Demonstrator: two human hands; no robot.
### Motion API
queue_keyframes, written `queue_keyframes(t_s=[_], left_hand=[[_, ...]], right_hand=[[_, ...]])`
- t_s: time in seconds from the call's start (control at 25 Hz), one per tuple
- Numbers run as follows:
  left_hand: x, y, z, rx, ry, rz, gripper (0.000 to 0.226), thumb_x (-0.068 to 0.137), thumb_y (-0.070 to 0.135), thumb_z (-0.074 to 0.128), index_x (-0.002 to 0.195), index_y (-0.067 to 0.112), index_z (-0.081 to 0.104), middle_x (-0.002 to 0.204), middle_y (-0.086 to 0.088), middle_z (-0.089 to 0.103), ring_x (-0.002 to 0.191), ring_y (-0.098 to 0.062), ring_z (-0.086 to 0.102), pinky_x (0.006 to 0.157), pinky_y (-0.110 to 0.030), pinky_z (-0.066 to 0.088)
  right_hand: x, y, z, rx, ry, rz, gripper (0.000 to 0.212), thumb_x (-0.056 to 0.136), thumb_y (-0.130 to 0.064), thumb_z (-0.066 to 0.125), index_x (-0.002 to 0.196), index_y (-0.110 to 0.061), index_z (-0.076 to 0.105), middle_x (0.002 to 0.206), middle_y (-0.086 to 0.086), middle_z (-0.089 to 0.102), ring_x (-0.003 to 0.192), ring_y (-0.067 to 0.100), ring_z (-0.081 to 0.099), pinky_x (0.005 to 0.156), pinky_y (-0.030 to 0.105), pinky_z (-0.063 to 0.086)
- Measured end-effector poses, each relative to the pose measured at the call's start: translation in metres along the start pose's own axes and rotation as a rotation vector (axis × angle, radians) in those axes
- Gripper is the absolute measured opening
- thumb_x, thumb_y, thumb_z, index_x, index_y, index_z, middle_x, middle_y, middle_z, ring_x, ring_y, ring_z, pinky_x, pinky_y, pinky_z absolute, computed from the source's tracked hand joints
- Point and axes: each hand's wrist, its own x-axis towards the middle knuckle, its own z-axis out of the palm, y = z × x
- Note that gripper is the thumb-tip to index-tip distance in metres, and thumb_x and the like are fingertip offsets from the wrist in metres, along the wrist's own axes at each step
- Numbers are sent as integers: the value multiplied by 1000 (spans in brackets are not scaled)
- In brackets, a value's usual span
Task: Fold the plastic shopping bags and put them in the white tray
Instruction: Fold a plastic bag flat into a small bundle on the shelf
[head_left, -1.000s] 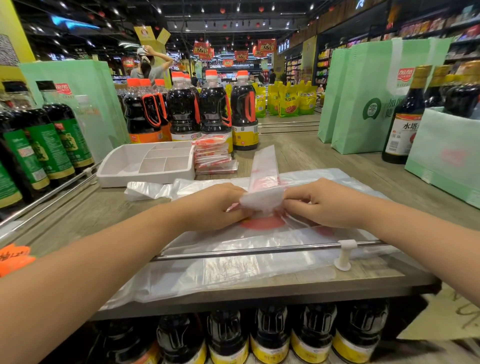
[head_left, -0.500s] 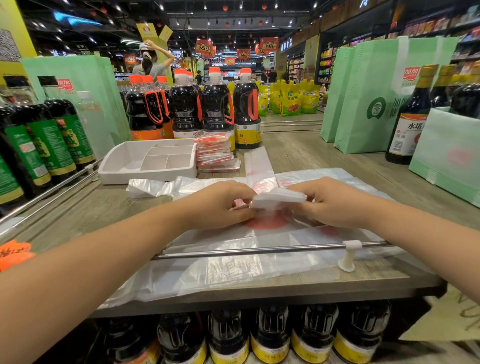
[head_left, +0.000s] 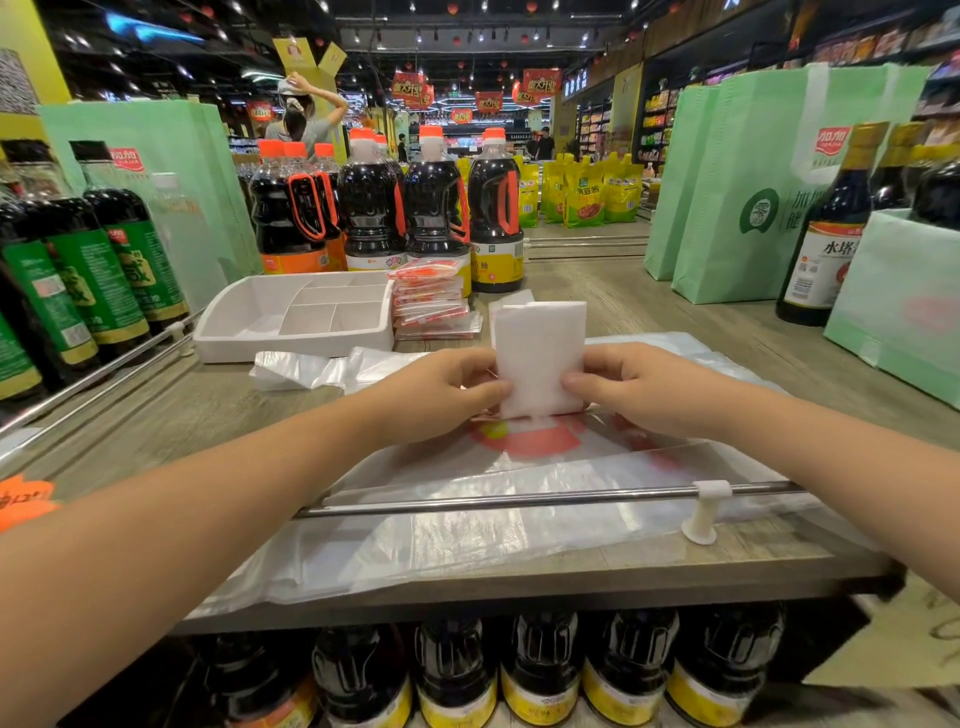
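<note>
- Pinching from both sides: left hand (head_left: 441, 395) has the left edge of the folded bag (head_left: 540, 353), right hand (head_left: 639, 389) has the right edge, fingers curled in on the plastic.
- Folded bag stands upright between the hands, a white rectangle with its lower edge touching the flat bags (head_left: 467, 540) spread underneath. The grip sits low, so the top half is unsupported.
- A bit of white shows behind its top-left corner. Can't tell if that's a loose tail of the same bag.
- Flat bags lie on the shelf top (head_left: 171, 415), pass under the metal rail (head_left: 467, 503) and hang over the front edge.
- White tray (head_left: 244, 348) sits back-left, well apart from the hands. A stack of folded bags (head_left: 434, 306) is just beside its right wall, outside it. A loose bag (head_left: 296, 370) lies in front of the tray.
- Judgement: fold looks near done, tray drop not yet done.
- Risks from here:
  - Film is slick and springy. If either pinch eases, the fold likely pops open.
  - Going to a one-hand carry is the weak point — the free edge can fan out.
  - Lifting may drag the top flat bag, and the overhang could pull the pile off the front.
  - The path to the tray passes the stack, so a brush could topple it.
  - Tray has dividers — the packet may be too wide for the small compartments, can't tell.
</note>
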Motion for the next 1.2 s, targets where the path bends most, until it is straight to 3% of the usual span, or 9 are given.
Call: queue_keyframes(t_s=[0.12,0.32,0.52,0.72,0.8,0.88,0.96,1.08,1.2], left_hand=[[5,0,5,-80,11,-106,19,100,38,55,101,26,69,89,10,71,82,-14,64,82,-32,52],[13,8,13,93,70,-243,37,101,46,48,76,21,57,64,5,57,53,-13,51,48,-19,41],[14,8,12,180,99,-290,42,99,49,50,75,18,63,56,7,58,40,-5,48,51,-22,38],[17,3,14,240,132,-289,47,94,54,55,74,13,63,66,1,64,64,-15,57,60,-30,42],[16,3,14,269,137,-282,46,91,55,59,83,10,65,75,-1,68,73,-17,59,66,-32,45],[14,4,13,253,142,-271,41,87,55,66,87,14,62,77,2,67,73,-14,58,62,-32,44],[13,5,11,238,155,-253,41,83,54,71,93,17,58,84,4,65,77,-13,58,61,-30,44],[11,3,10,205,158,-220,55,79,53,75,116,19,52,113,2,57,96,-14,58,77,-30,50],[10,2,11,283,118,-124,73,85,50,71,143,21,37,144,-3,40,124,-18,48,103,-34,44]], right_hand=[[7,-1,1,45,-5,82,17,101,-40,53,97,-29,67,80,0,67,63,13,54,61,30,47],[16,-2,3,-19,-43,178,28,101,-45,51,98,-22,65,68,-7,57,58,9,50,56,24,41],[29,-4,10,-164,-6,238,34,99,-45,52,83,-16,60,64,-2,57,53,12,51,50,24,38],[27,-5,11,-245,56,279,39,92,-52,58,79,-16,61,66,-1,65,65,17,60,59,31,44],[27,-3,14,-333,105,245,38,89,-54,60,90,-15,63,82,0,68,77,15,60,71,35,48],[26,-1,16,-356,145,207,42,86,-53,63,107,-17,59,99,0,65,86,14,59,77,37,50],[24,-1,16,-352,134,184,64,86,-52,64,136,-18,45,125,4,56,100,18,58,83,35,47],[21,-3,14,-382,117,122,87,90,-49,62,158,-21,15,155,6,33,128,23,49,102,34,39],[20,-2,15,-475,39,30,66,100,-42,49,157,-20,24,160,-2,29,142,17,34,109,27,28]])
